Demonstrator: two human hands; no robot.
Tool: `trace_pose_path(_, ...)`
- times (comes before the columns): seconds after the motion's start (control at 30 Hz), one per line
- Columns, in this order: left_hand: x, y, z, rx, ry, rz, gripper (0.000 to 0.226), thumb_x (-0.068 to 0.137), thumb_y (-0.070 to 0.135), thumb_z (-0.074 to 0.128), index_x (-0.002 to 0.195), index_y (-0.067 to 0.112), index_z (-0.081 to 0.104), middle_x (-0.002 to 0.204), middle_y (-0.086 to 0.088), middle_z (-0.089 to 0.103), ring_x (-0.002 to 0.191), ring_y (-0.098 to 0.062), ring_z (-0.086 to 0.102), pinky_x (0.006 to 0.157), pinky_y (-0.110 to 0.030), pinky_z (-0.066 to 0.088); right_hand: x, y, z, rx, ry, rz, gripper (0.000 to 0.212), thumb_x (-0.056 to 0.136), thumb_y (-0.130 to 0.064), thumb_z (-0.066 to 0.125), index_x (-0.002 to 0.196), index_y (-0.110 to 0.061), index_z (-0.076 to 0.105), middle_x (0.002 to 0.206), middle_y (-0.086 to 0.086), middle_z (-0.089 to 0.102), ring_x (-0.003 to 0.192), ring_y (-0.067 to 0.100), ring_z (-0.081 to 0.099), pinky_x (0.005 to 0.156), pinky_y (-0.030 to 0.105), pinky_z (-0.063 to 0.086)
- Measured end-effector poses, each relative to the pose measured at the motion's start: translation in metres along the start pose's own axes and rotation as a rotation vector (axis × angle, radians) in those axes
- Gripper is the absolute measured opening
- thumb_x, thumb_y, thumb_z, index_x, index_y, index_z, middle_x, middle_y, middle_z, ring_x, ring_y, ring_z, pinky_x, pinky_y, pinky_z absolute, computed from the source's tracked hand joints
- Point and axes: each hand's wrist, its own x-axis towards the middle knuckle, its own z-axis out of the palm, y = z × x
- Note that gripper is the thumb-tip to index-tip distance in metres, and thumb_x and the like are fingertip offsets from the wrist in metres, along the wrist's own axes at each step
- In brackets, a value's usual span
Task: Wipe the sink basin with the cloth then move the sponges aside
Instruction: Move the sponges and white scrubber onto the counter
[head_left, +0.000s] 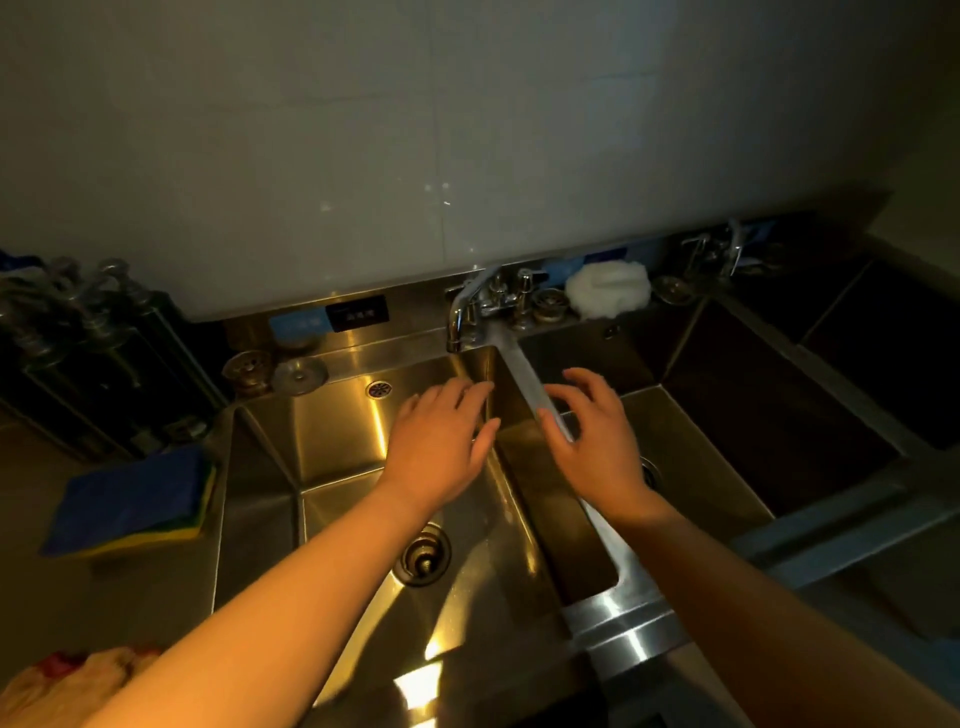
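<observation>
Nearest, at the left corner, lies what looks like a crumpled yellowish cloth (67, 686). The stacked sponges (130, 501) sit on the left counter, well left of both hands. Farther on, the left hand (441, 441) and the right hand (597, 436) hover over the sink basin (337, 426), fingers spread, holding nothing.

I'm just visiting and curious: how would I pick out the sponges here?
Find the steel sink basin under the left hand. On the counter just left of its rim lies a flat stack of sponges. It alone is blue on top with yellow edges; the white puff sits on the back ledge by the tap.
</observation>
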Motion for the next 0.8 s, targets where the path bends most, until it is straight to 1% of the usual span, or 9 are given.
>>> trace_pose_path(0.07,0.008,0.012,-0.003,0.007,-0.015,0.033,0.047,0.094,0.045,0.038,0.137,0.026,0.039,0.137,-0.001,0.047,0.122,-0.021,0.046,0.101,-0.042,0.036,0.003,0.007,-0.013,0.001,0.032,0.001,0.035,0.089,-0.039,0.055,0.121,-0.026,0.056,0.136,-0.002,0.041,0.127,0.015,0.039,0.099,0.042,0.043)
trace_pose_path(0.2,0.027,0.041,-0.002,0.007,-0.015,0.096,0.049,0.094,0.047,0.038,0.137,0.025,0.040,0.137,-0.001,0.046,0.124,-0.021,0.044,0.103,-0.044,0.034,0.007,0.030,-0.039,0.032,0.030,0.020,0.037,0.087,-0.044,0.052,0.121,-0.031,0.056,0.137,-0.008,0.038,0.128,0.012,0.037,0.099,0.034,0.040)
trace_pose_path(0.37,0.073,0.079,0.015,0.014,-0.028,0.105,0.051,0.094,0.050,0.034,0.139,0.028,0.036,0.140,0.001,0.042,0.126,-0.019,0.041,0.104,-0.041,0.033,0.036,0.076,-0.073,0.012,0.031,0.010,0.034,0.086,-0.029,0.063,0.118,-0.018,0.061,0.135,0.005,0.045,0.125,0.019,0.044,0.098,0.029,0.034)
trace_pose_path(0.47,0.110,0.103,0.028,0.002,-0.026,0.078,0.051,0.093,0.049,0.035,0.139,0.027,0.037,0.140,-0.001,0.043,0.126,-0.020,0.042,0.104,-0.043,0.033,0.065,0.106,-0.093,-0.038,0.061,-0.060,0.034,0.085,-0.023,0.066,0.116,-0.011,0.062,0.132,0.012,0.049,0.122,0.020,0.047,0.098,0.028,0.037)
trace_pose_path(0.6,0.159,0.132,0.046,0.016,-0.031,0.102,0.050,0.093,0.047,0.040,0.137,0.024,0.043,0.136,-0.001,0.047,0.122,-0.021,0.045,0.104,-0.044,0.032,0.107,0.148,-0.112,-0.001,0.025,-0.064,0.034,0.085,-0.024,0.066,0.117,-0.011,0.063,0.133,0.010,0.047,0.121,0.018,0.047,0.099,0.027,0.038)
trace_pose_path(0.7,0.195,0.146,0.062,0.051,-0.041,0.122,0.049,0.092,0.047,0.041,0.135,0.024,0.044,0.135,-0.001,0.048,0.122,-0.021,0.046,0.106,-0.043,0.027,0.137,0.178,-0.120,0.017,-0.015,-0.123,0.033,0.086,-0.024,0.064,0.117,-0.011,0.063,0.132,0.011,0.048,0.121,0.020,0.047,0.101,0.031,0.040)
trace_pose_path(0.8,0.226,0.151,0.078,0.074,-0.045,0.105,0.050,0.092,0.047,0.041,0.135,0.024,0.044,0.134,-0.002,0.049,0.122,-0.022,0.046,0.106,-0.045,0.027,0.169,0.204,-0.125,-0.031,-0.094,-0.195,0.034,0.088,-0.029,0.060,0.119,-0.013,0.061,0.135,0.011,0.045,0.122,0.022,0.046,0.099,0.044,0.044)
